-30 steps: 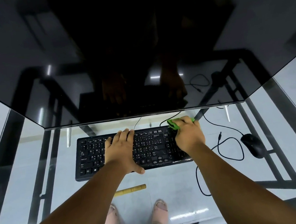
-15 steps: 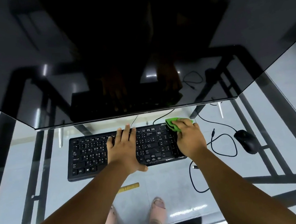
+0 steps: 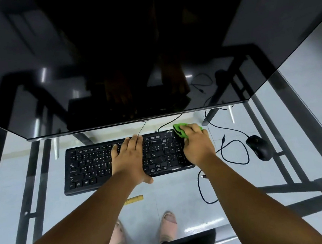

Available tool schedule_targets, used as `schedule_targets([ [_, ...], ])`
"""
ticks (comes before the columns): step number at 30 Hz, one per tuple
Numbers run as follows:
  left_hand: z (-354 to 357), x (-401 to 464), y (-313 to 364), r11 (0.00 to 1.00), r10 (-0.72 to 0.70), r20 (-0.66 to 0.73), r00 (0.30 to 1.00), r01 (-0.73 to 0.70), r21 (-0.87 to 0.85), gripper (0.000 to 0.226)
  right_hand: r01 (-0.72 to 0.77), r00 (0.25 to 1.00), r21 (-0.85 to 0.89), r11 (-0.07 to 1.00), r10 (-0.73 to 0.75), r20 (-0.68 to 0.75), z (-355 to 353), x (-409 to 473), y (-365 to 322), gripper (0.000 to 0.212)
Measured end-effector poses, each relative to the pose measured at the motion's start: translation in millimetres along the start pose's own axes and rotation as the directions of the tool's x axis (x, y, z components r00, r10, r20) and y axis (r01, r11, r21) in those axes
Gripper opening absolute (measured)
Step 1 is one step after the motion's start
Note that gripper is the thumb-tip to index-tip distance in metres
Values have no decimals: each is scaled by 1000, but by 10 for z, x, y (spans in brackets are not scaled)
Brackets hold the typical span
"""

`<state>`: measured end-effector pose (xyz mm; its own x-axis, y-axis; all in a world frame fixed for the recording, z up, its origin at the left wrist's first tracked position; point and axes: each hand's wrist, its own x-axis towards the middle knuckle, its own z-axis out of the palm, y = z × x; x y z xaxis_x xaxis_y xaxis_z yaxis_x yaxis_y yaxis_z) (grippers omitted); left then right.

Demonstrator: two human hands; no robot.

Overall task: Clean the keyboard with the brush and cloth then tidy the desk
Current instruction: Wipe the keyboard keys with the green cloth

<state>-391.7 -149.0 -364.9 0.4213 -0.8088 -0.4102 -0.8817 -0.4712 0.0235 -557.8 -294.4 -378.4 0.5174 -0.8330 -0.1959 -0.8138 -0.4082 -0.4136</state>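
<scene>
Dim overall, cool grey cast; the dark monitor fills the upper half and acts as a mirror, with small white highlight streaks at its lower left and a faint reflection of hands and cable near its bottom edge. Below the monitor the glass desk is the brightest zone, evenly lit with soft weak shadows, plus one glare patch on the glass near the bottom of frame, right of centre. Strong wide-angle bending: the monitor's bottom edge kinks upward at both ends, desk frame bars splay outward, key legends soft, forearms at the bottom corners blurred.
</scene>
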Motion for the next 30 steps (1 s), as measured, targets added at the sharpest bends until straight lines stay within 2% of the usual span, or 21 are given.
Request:
schedule_targets([
  [13, 17, -31, -8, 1000, -7, -17, 1000, 6, -30, 142, 156, 979, 44, 987, -149, -137, 189, -804, 498, 52],
  [19, 94, -107, -43, 997, -40, -75, 996, 35, -73, 139, 224, 958, -20, 974, -224, -181, 171, -992, 567, 46],
  [22, 150, -177, -69, 994, -48, -129, 990, 35, -103, 136, 330, 932, -50, 943, -334, -144, 227, -982, 431, 48],
  [26, 219, -259, -99, 994, -32, -176, 984, 14, -105, 129, 460, 886, -111, 881, -464, -8, 336, -919, 124, 50],
  [30, 280, -341, -208, 997, -6, -165, 986, -7, -81, 127, 457, 884, -164, 874, -467, -21, 335, -915, 228, 50],
])
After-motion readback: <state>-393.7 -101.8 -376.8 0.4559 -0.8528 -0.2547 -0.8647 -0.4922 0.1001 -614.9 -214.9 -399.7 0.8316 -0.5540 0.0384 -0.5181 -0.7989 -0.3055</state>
